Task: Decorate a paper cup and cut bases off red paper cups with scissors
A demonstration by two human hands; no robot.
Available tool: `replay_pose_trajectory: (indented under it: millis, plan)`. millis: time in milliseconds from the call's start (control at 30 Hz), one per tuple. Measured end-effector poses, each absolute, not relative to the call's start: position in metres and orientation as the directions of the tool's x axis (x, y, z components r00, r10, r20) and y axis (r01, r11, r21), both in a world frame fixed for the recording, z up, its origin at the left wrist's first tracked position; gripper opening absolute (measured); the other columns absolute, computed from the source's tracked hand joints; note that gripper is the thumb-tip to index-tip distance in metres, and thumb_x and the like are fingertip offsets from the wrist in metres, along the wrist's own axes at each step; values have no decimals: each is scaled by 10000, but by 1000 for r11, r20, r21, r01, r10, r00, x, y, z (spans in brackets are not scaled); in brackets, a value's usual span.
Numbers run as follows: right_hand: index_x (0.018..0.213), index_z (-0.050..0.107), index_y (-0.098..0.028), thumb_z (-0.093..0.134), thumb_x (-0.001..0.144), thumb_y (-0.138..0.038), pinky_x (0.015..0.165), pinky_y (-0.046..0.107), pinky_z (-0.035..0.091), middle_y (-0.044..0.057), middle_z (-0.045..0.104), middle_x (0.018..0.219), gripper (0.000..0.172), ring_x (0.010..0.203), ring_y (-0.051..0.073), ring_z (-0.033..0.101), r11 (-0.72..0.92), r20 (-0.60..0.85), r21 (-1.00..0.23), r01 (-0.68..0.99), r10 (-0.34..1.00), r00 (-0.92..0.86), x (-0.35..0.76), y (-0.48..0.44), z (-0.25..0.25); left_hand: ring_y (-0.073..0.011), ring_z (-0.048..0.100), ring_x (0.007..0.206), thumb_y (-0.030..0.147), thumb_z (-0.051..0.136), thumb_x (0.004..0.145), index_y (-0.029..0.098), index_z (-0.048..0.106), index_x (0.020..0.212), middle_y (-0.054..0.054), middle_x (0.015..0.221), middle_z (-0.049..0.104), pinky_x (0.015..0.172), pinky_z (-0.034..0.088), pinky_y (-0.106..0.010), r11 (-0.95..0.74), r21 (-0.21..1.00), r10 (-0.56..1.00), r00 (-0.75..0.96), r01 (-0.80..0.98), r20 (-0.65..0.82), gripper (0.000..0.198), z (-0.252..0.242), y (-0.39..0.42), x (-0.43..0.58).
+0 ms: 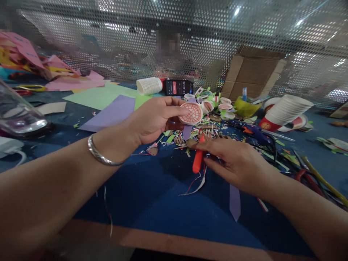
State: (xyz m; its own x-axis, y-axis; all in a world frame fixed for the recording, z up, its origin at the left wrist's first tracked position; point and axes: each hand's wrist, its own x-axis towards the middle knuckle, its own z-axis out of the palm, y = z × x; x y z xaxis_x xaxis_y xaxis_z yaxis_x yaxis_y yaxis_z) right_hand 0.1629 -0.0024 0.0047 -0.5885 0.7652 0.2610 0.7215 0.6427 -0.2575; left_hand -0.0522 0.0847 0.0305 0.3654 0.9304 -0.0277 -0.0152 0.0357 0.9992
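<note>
From my remote view I see an orange-gridded disc (194, 114) held up over the blue table (152, 203), pinched between the thumb and fingers of the left hand (153, 119). Below and to the right, I see the right hand (241, 159) gripping an orange marker (198, 161) in its fingers. Beyond them I make out scattered paper scraps (210, 127), then a phone (170, 87) beside stacked cups (149, 86). A purple sheet (114, 114) lies to the left, a glue gun (255, 134) to the right.
</note>
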Motion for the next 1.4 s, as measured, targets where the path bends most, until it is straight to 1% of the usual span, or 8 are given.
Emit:
replay_pose_trajectory:
  millis: [167, 433, 667, 833, 933, 1100, 1233, 1400]
  plan:
    - [1182, 711, -183, 558, 997, -231, 908, 320, 537, 65, 773, 1158, 245, 1052, 214, 722, 632, 362, -297, 715, 768, -528, 164, -2, 9, -126, 648, 824, 169, 695, 857, 176, 603, 1023, -74, 1053, 694, 682, 547, -242, 65, 997, 927, 372, -29, -50, 190, 31, 81, -50]
    - [1039, 741, -206, 604, 955, -266, 544, 257, 448, 10, 765, 801, 172, 588, 136, 636, 452, 419, -357, 818, 860, -292, 181, 5, 17, -141, 668, 797, 135, 683, 840, 176, 548, 1092, -64, 994, 688, 666, 553, -263, 34, 999, 908, 418, 27, -42, 289, 29, 78, -49]
    - [934, 722, -204, 586, 952, -325, 512, 254, 383, -8, 694, 675, 183, 519, 119, 532, 424, 347, -335, 841, 886, -308, 187, 8, 22, -141, 663, 646, 137, 690, 811, 203, 525, 1138, 6, 799, 653, 595, 542, -267, 26, 969, 802, 573, 247, -168, 372, 32, 74, -56]
    - [867, 709, -201, 559, 968, -383, 517, 261, 358, -11, 668, 654, 257, 526, 121, 516, 404, 258, -332, 853, 908, -330, 190, 9, 25, -141, 698, 652, 185, 709, 821, 203, 523, 1155, -11, 857, 679, 556, 516, -219, 87, 958, 690, 677, 274, -256, 383, 32, 63, -51]
    - [873, 708, -197, 557, 966, -390, 550, 271, 370, -1, 677, 676, 263, 585, 143, 568, 401, 247, -328, 855, 911, -332, 193, 9, 27, -129, 694, 625, 240, 684, 849, 213, 499, 1208, -34, 971, 670, 545, 524, -222, -2, 941, 638, 725, 339, -260, 404, 26, 54, -45]
    - [871, 711, -202, 571, 954, -398, 565, 280, 366, 0, 674, 668, 255, 584, 150, 586, 383, 208, -299, 874, 920, -332, 200, 11, 31, -93, 609, 523, 309, 616, 882, 201, 574, 1105, -12, 861, 686, 488, 441, -200, -416, 771, 662, 742, 482, -107, 252, 28, 43, -40]
    - [792, 676, -209, 570, 950, -386, 544, 267, 361, -15, 648, 622, 259, 546, 133, 560, 386, 94, -294, 875, 922, -375, 208, 11, 37, -114, 592, 550, 305, 575, 894, 193, 639, 914, 11, 707, 683, 530, 387, -232, -597, 587, 672, 741, 546, -5, 131, 34, 43, -42]
    - [750, 681, -213, 600, 932, -379, 496, 262, 354, -16, 646, 607, 259, 501, 124, 544, 404, -128, -295, 866, 881, -455, 215, 9, 40, -136, 495, 504, 413, 530, 934, 195, 637, 727, 2, 573, 602, 525, 262, -283, -699, 320, 683, 730, 639, 34, 319, 31, 48, -45]
